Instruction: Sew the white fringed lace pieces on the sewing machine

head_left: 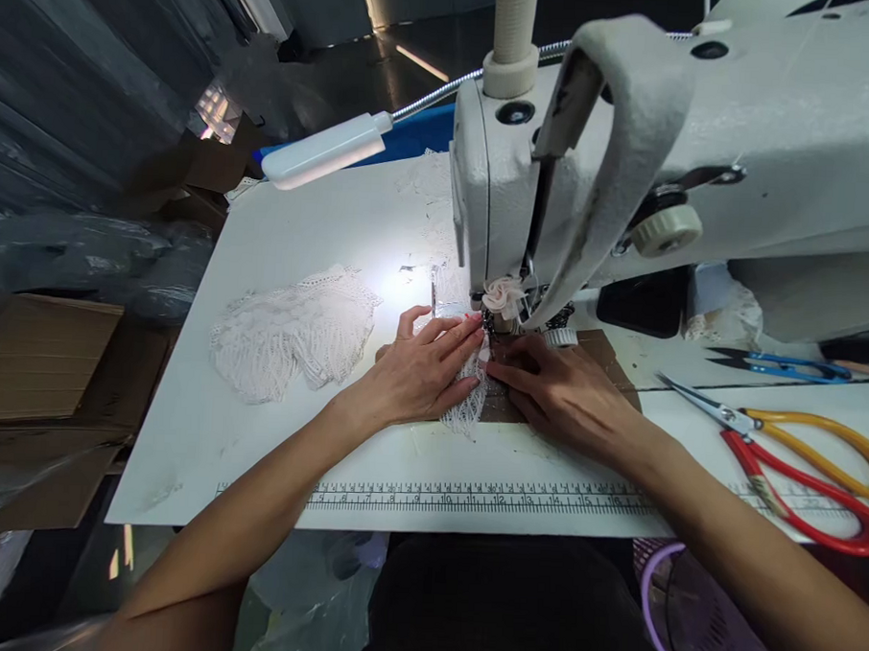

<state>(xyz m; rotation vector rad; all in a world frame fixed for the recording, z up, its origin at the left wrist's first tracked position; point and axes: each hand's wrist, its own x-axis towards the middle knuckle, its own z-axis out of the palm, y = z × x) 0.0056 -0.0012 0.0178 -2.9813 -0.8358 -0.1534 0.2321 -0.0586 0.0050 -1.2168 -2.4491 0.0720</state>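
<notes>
White and lamp-lit, the desk (270,453) carries an industrial sewing machine (702,136) at the far right, with a printed ruler (470,500) along its near edge. Both of the person's hands lie flat on a narrow strip of white lace (468,404) just in front of the needle area, where a small fabric rosette (503,293) sits under the machine head. The left hand (418,368) presses the strip from the left with fingers spread and straight; the right hand (565,394) rests beside it on a brown card (606,357), fingertips meeting the lace, neither grip closed on anything. Such lace looks light, limp and open-weave, likely to stretch or snag, so flat fingertip pressure near its edges seems the safest hold. A loose heap of lace (294,334) lies to the left; red-handled scissors (795,466) and blue snips (785,363) lie to the right.
</notes>
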